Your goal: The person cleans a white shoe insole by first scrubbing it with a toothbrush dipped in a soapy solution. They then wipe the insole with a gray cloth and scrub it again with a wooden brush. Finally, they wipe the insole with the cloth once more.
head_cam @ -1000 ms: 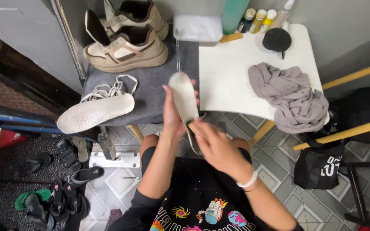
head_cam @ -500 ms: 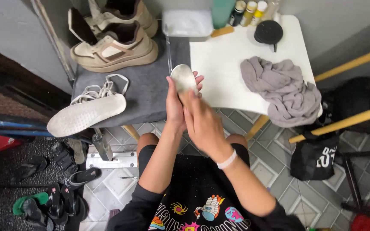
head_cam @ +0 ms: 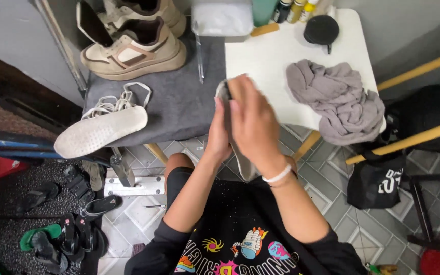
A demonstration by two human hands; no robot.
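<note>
I hold a pale grey insole on edge in front of me, between my palms. My left hand supports it from the left side. My right hand lies flat over its upper half, fingers together, wearing a white wristband. A second insole, white and dotted, lies on the grey mat to the left, beside white laces. A beige sneaker stands at the back of the mat, with another partly in view behind it.
A white table carries a crumpled grey cloth, a black round object, small bottles and a clear plastic tub. Sandals lie on the floor at left. A black bag hangs at right.
The insole has turned from face-up to edge-on, and my right hand has slid up along it from its lower end to cover its top.
</note>
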